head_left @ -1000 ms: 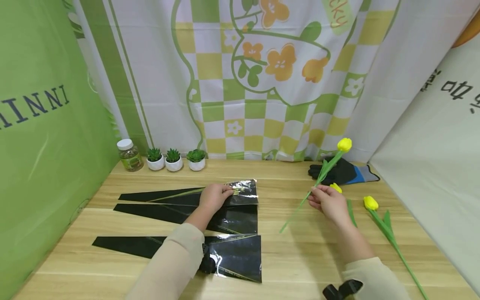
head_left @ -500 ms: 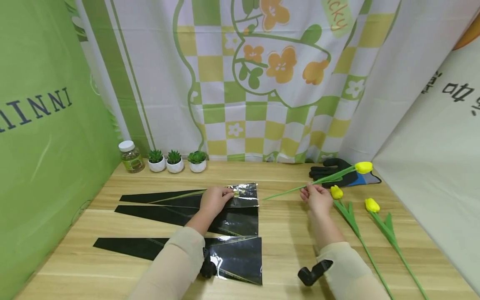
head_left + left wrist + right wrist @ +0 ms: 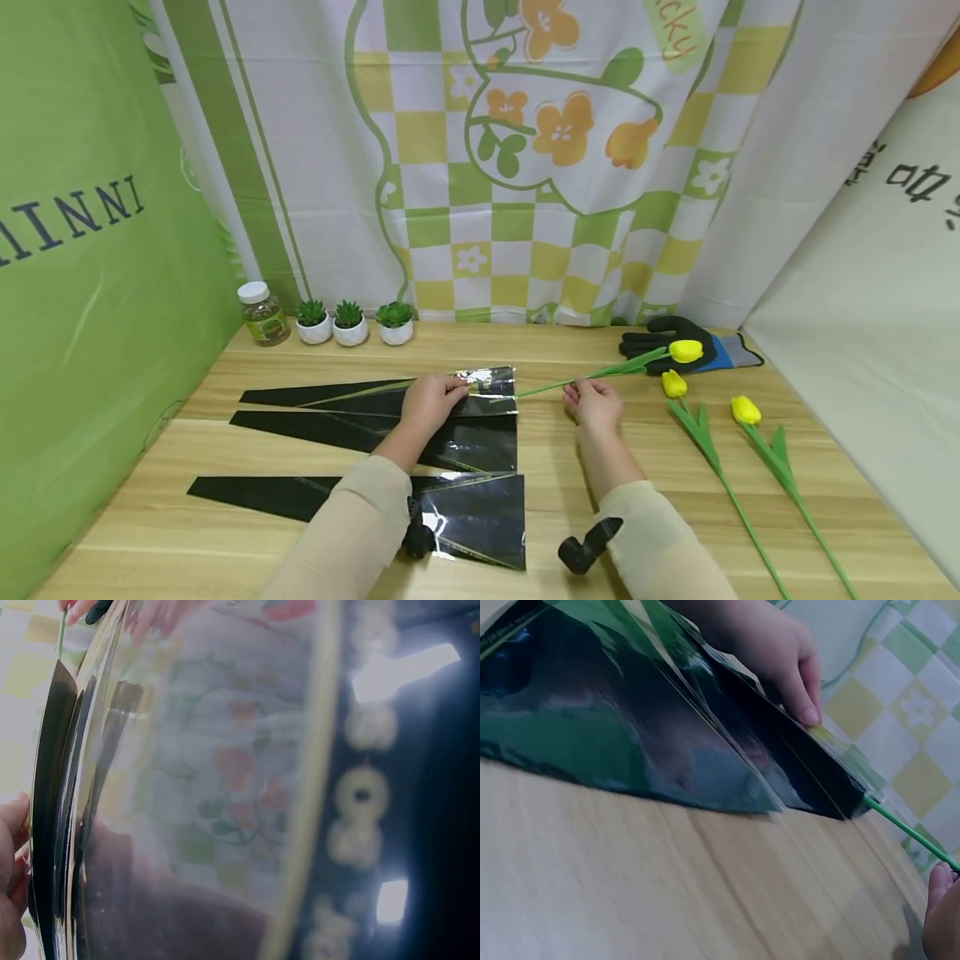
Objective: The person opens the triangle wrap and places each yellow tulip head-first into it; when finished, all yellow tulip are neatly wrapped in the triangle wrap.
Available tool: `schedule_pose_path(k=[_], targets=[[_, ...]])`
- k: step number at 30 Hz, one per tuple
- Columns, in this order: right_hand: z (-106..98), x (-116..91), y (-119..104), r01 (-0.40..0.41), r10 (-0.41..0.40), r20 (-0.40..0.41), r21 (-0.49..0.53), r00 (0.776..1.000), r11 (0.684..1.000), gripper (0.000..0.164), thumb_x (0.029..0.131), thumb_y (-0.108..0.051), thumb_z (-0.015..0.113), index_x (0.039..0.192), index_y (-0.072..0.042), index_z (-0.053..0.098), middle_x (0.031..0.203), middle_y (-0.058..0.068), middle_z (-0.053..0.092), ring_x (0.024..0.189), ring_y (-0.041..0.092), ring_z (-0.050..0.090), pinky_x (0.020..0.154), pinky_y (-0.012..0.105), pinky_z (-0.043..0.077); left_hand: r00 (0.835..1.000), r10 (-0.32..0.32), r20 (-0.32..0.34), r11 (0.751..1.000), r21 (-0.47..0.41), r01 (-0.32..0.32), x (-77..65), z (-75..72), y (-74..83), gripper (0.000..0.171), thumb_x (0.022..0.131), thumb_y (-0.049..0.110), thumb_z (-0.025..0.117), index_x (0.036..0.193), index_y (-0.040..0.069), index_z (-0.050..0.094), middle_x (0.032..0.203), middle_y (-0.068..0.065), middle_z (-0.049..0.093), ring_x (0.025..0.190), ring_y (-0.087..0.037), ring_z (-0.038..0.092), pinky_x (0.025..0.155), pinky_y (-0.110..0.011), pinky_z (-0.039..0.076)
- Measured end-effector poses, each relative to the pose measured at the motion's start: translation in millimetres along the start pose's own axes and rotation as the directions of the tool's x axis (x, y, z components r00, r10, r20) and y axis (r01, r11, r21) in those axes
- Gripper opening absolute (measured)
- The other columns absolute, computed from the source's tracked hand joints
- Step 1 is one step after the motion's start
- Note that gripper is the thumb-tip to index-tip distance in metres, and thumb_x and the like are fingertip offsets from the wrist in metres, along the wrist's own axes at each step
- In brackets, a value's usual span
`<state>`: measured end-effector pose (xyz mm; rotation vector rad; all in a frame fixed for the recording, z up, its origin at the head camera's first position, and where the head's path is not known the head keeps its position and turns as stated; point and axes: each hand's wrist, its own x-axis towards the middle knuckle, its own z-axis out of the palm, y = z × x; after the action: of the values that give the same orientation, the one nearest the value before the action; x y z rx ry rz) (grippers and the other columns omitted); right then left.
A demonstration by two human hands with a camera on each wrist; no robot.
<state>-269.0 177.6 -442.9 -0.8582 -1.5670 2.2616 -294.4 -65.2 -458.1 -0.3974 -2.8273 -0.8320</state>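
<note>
My left hand (image 3: 431, 407) pinches the upper layer of the farthest black flower sleeve (image 3: 337, 393), near its wide clear end. In the right wrist view the sleeve's mouth stands slightly apart, and the green stem (image 3: 911, 832) of a yellow artificial tulip (image 3: 686, 351) enters it. My right hand (image 3: 594, 407) pinches that stem partway along, with the bloom pointing right. Two more black sleeves, a middle one (image 3: 480, 440) and a near one (image 3: 480, 512), lie flat below. Glossy film fills most of the left wrist view, where fingers (image 3: 11, 877) show at the left edge.
Two yellow tulips, one inner (image 3: 674, 384) and one outer (image 3: 746, 410), lie at the right. A black-and-blue glove (image 3: 723, 350) rests behind them. A lidded jar (image 3: 262, 315) and small potted succulents (image 3: 350, 325) line the back left. A patterned curtain (image 3: 517, 225) hangs behind the table.
My right hand has lowered the tulip from a steep tilt to nearly level and moved it left. Its stem end has gone into the sleeve's mouth. The left hand stays at the sleeve.
</note>
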Motion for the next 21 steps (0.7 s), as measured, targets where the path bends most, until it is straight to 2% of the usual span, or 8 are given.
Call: schedule_pose_path(k=[4, 10, 17, 21], targets=[[8.5, -8.8, 7.4, -0.02, 0.021, 0.043, -0.014, 0.999, 1.0, 0.007, 0.098, -0.007, 0.057, 0.101, -0.005, 0.052, 0.092, 0.007, 0.062, 0.077, 0.008, 0.068, 0.07, 0.018, 0.059, 1.0, -0.007, 0.008, 1.0, -0.006, 0.007, 0.0, 0.0, -0.2, 0.02, 0.092, 0.028, 0.068, 0.107, 0.019, 0.078, 0.11, -0.002, 0.075, 0.104, -0.024, 0.07, 0.091, -0.045, 0.055], [19.8, -18.6, 15.4, -0.049, 0.049, 0.076, 0.004, 0.996, 0.999, 0.008, 0.097, -0.004, 0.057, 0.103, 0.001, 0.053, 0.091, 0.008, 0.064, 0.077, 0.009, 0.068, 0.075, 0.021, 0.06, 0.999, -0.026, 0.019, 0.999, -0.019, 0.027, 0.1, 0.2, 0.5, 0.022, 0.093, 0.03, 0.067, 0.109, 0.019, 0.078, 0.111, -0.001, 0.075, 0.106, -0.025, 0.07, 0.093, -0.045, 0.055], [29.0, -25.5, 19.2, -0.075, 0.073, 0.086, 0.024, 0.994, 0.997, 0.011, 0.095, 0.0, 0.058, 0.105, 0.003, 0.054, 0.09, 0.012, 0.068, 0.074, 0.009, 0.069, 0.072, 0.021, 0.06, 1.0, -0.015, 0.018, 1.0, -0.024, 0.015, -0.6, 0.5, 0.4, 0.021, 0.093, 0.029, 0.067, 0.108, 0.018, 0.078, 0.11, -0.001, 0.075, 0.105, -0.025, 0.07, 0.092, -0.045, 0.055], [31.4, -27.0, 19.4, -0.092, 0.09, 0.081, 0.023, 0.993, 0.995, 0.018, 0.093, 0.001, 0.06, 0.11, 0.006, 0.053, 0.089, 0.013, 0.069, 0.071, 0.01, 0.069, 0.07, 0.022, 0.061, 1.0, -0.012, 0.007, 1.0, -0.017, 0.012, -0.7, 0.9, -0.3, 0.021, 0.093, 0.029, 0.067, 0.107, 0.018, 0.078, 0.109, -0.001, 0.075, 0.104, -0.024, 0.07, 0.092, -0.044, 0.055]])
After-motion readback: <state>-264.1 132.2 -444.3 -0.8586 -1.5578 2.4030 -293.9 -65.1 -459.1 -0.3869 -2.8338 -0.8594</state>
